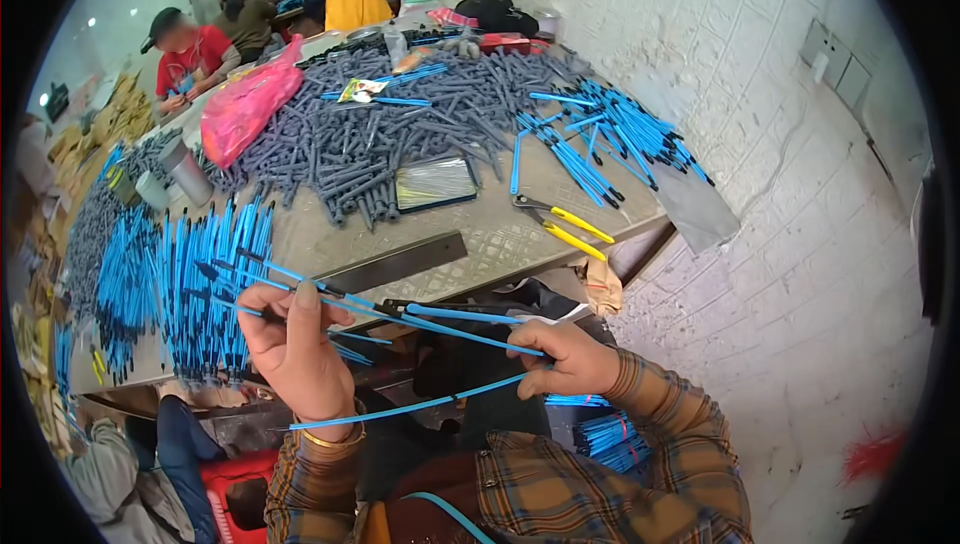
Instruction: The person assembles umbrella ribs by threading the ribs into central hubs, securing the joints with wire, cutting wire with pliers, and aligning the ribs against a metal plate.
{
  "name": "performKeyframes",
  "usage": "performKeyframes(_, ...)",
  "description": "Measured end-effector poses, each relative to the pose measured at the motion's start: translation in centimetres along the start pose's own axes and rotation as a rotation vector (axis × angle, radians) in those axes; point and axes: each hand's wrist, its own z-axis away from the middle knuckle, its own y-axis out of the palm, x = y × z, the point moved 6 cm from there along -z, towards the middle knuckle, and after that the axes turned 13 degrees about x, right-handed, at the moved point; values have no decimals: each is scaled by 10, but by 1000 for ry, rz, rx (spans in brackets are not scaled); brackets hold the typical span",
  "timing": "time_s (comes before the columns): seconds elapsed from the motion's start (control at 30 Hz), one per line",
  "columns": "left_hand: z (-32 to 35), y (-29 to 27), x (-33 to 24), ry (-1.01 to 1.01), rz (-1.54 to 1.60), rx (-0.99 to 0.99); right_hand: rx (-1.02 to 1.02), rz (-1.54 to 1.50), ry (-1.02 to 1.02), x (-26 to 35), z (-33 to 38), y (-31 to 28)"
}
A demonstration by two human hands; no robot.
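My left hand (298,352) pinches several thin blue rods (450,330) with black fittings between thumb and fingers. They slant down to the right, where my right hand (568,359) is closed on their other ends. Another blue rod (420,407) curves from my right hand toward my left wrist, below the others. A thicker blue piece (462,315) with a black end lies along the upper side of the bunch. How the rods join inside my right fingers is hidden. On the table left of my left hand stand dense bundles of blue rods with black ends (215,294).
A large heap of grey plastic pegs (400,134) covers the table's middle. A metal bar (392,262) lies near its front edge, with yellow-handled cutters (575,229) to the right. More blue rods (620,134), a pink bag (250,109) and a co-worker in red (190,59) are beyond.
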Motion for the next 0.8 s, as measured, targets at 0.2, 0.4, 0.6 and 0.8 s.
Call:
performKeyframes(0.2, 2, 14, -3, 10, -41, -35, -52, 187, -8, 7, 8, 0)
performKeyframes(0.4, 14, 26, 1, -71, 181, 55, -383, 18, -10, -16, 21, -18)
performKeyframes(0.6, 35, 38, -6, -364, 395, 225, -787, 560, 343, -124, 38, -170)
performKeyframes(0.8, 52, 6, 1, -610, 400, 393, -540, 628, 772, -199, 33, -227)
